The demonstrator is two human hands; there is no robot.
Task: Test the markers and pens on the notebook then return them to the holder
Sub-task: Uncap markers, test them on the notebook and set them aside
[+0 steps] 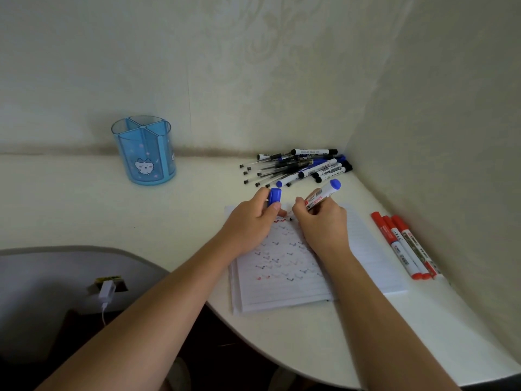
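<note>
Now the right hand (321,224) grips a blue marker (321,194) tip-down on the marked-up notebook (366,249), left hand (251,224) pinching its cap (274,196), but the holder (145,153) stands empty and a pile of pens (296,166) waits.

holder (145,153): translucent blue, white cat print, small pink flecks
tabletop (84,198): off-white
notebook (284,277): white, faint ruled lines, rows of small red, black and blue squiggles
marker (321,196) in right hand (321,225): white barrel, blue end, red-printed label
cap (274,196) in left hand (251,221): blue
red markers (406,246): red caps and ends, white barrels
pen pile (298,165): black and blue, some white barrels
wall (253,52): pale cream, embossed floral pattern
</note>
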